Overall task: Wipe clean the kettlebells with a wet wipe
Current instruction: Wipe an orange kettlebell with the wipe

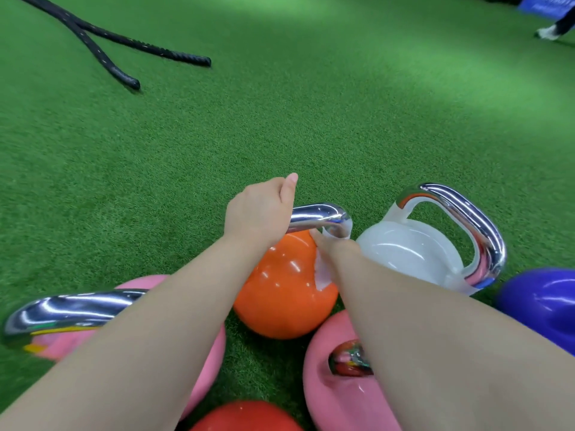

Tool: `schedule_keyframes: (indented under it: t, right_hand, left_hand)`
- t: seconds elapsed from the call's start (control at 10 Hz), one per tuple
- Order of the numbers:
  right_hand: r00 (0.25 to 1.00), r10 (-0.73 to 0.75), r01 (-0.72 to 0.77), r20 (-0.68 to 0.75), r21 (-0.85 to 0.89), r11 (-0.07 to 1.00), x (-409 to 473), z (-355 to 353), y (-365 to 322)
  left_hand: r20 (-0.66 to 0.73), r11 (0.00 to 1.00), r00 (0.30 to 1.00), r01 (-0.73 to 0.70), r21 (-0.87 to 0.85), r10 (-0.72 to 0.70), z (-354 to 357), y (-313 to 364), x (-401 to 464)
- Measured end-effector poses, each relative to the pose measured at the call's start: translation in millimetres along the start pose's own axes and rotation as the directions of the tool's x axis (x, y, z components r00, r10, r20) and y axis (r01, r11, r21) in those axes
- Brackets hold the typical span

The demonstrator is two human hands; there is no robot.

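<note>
An orange kettlebell (280, 293) with a chrome handle stands on the turf in the middle. My left hand (259, 209) is closed around that handle from above, thumb sticking up. My right hand (333, 247) presses a white wet wipe (322, 275) against the handle's right leg and the ball's upper right side; its fingers are mostly hidden. Around it stand a white kettlebell (413, 250), two pink kettlebells (205, 353) (342, 396), a purple kettlebell (541, 303) and a red kettlebell (245, 418).
Green artificial turf (311, 119) stretches ahead. Two black battle rope ends (124, 54) lie at the far left. A person's foot (547, 32) and a blue board (547, 4) show at the top right corner.
</note>
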State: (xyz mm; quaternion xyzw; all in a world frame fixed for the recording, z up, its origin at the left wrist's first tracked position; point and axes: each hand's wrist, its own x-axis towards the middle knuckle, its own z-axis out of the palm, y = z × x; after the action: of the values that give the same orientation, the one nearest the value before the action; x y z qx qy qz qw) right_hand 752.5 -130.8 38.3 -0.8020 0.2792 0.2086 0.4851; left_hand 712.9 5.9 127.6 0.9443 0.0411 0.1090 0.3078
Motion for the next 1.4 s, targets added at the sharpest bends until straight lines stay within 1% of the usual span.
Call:
schedule_keyframes:
  t: [0.1, 0.2, 0.3, 0.4, 0.5, 0.6, 0.7, 0.8, 0.9, 1.0, 1.1, 1.2, 1.3, 1.4]
  right_hand:
    - [0.999, -0.039, 0.037, -0.007, -0.188, 0.981, -23.7, -20.8, -11.4]
    - [0.967, -0.185, 0.218, 0.174, -0.196, 0.956, -25.0, -39.9, -17.3]
    - [0.89, -0.332, 0.413, 0.312, -0.245, 0.877, -36.9, -55.9, -30.8]
    - [0.752, -0.519, 0.659, 0.407, -0.439, 0.611, -61.6, -60.2, -54.5]
    - [0.656, -0.57, 0.719, 0.494, -0.64, 0.273, -78.7, -51.1, -69.4]
    - [0.675, -0.589, 0.652, 0.445, -0.733, 0.194, -74.8, -38.9, -71.0]
    - [0.675, -0.633, 0.617, 0.379, -0.761, 0.202, -76.5, -32.7, -64.5]
    - [0.702, -0.64, 0.604, 0.314, -0.738, 0.3, -81.6, -28.9, -54.2]
    - [0.777, -0.527, 0.629, 0.344, -0.463, 0.624, -87.2, -26.0, -41.6]
    - [0.767, -0.294, 0.336, 0.571, 0.034, 0.941, -99.2, -28.8, -32.7]
    - [0.703, -0.206, 0.19, 0.681, 0.1, 0.977, -101.1, -30.4, -28.3]
    - [0.752, -0.236, 0.194, 0.616, 0.136, 0.972, -102.8, -26.6, -25.6]
    - [0.829, -0.342, 0.37, 0.442, 0.024, 0.929, -114.3, -25.1, -28.0]
    - [0.821, -0.467, 0.547, 0.328, -0.221, 0.807, -128.2, -29.5, -30.6]
  left_hand:
    - [-0.004, 1.0, 1.0, 0.009, -0.014, -0.01, 0.0, -0.5, -0.2]
    - [-0.01, 1.0, 1.0, -0.003, -0.018, 0.003, 0.9, -1.9, 0.6]
    - [-0.017, 1.0, 1.0, -0.023, -0.005, 0.022, 0.6, -2.2, 1.1]
    - [-0.023, 1.0, 1.0, -0.02, 0.014, 0.02, 1.2, -0.8, 1.7]
    - [-0.071, 0.997, 0.996, -0.045, 0.057, 0.049, 1.1, -0.8, -0.1]
    - [-0.101, 0.982, 0.988, -0.1, 0.159, 0.117, -0.8, 0.0, -2.2]
    - [-0.096, 0.954, 0.978, -0.154, 0.259, 0.184, -3.3, -1.2, 0.1]
    - [-0.1, 0.936, 0.965, -0.206, 0.285, 0.243, -8.2, -5.7, 7.7]
    - [-0.108, 0.944, 0.975, -0.157, 0.29, 0.195, -9.4, -10.0, 22.2]
    - [-0.151, 0.984, 0.988, 0.044, 0.173, -0.018, -4.4, -11.1, 28.4]
    - [-0.24, 0.947, 0.927, 0.237, -0.216, -0.287, 5.3, -9.5, 14.5]
    - [-0.288, 0.874, 0.884, 0.224, -0.431, -0.368, 13.3, -5.3, -20.4]
    - [-0.114, 0.776, 0.915, 0.256, -0.576, -0.387, 21.6, -2.6, -59.2]
    - [0.075, 0.679, 0.914, 0.348, -0.646, -0.398, 25.0, 1.9, -79.9]
